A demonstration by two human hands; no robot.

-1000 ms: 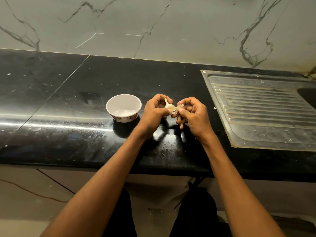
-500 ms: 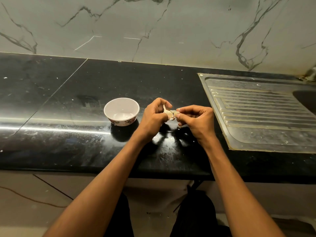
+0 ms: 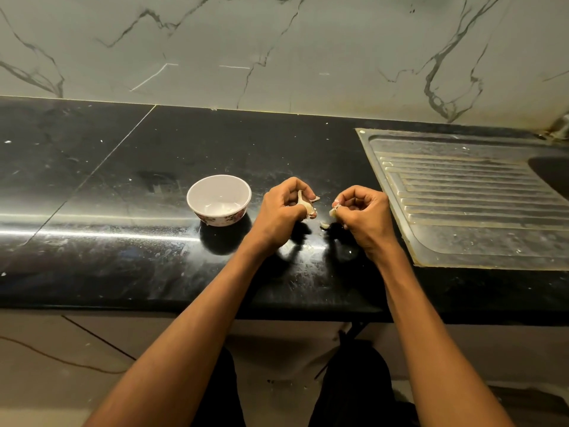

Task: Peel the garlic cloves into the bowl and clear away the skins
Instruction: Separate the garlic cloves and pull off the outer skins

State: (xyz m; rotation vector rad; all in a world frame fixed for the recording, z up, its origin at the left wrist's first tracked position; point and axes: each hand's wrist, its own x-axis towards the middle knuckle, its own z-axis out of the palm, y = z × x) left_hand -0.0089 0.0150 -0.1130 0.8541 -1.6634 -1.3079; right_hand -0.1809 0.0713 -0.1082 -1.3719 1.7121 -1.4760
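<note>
Garlic (image 3: 304,205), papery, pinched; round glossy bowl (image 3: 219,200) beside.

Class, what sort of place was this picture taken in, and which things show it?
Most likely a home kitchen: a polished black stone countertop, a steel sink drainboard with ridges, and a veined marble-look wall.

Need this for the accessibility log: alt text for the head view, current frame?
Over a black countertop, the left hand holds a garlic piece and the right hand pinches a small garlic bit; the hands are apart. A white bowl sits left of them, a steel drainboard right.
</note>
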